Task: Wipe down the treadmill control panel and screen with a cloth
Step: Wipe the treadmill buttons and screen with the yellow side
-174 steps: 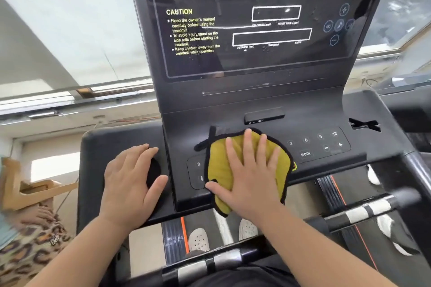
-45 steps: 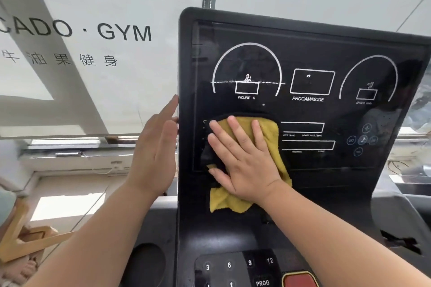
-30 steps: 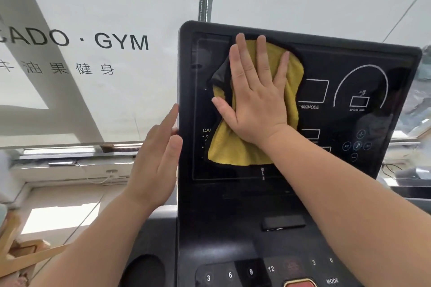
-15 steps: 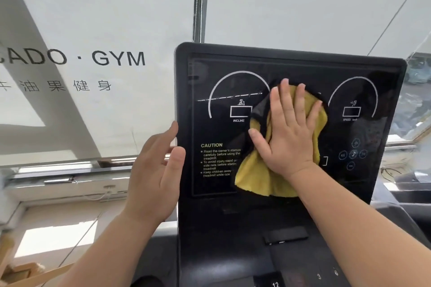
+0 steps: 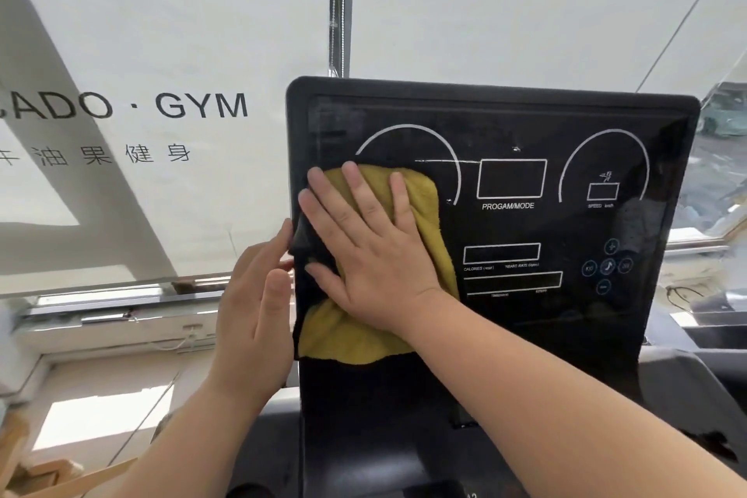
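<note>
Cloth (image 5: 422,210) is pressed on screen (image 5: 513,230) left edge by flat right hand (image 5: 376,251), braced by open left hand (image 5: 254,307); overlapping strokes advised.

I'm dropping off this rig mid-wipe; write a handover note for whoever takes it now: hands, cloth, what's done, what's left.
Right hand: flat, fingers straight, pressing the yellow terry cloth with dark edging onto the left side of the glossy black treadmill screen.
Left hand: open, fingertips at the screen's left edge.
Done: the cloth passed over the lower button panel, then the screen's top-left and centre.
Left: the right side, with the speed dial and round touch buttons, shows no pass in these frames.
</note>
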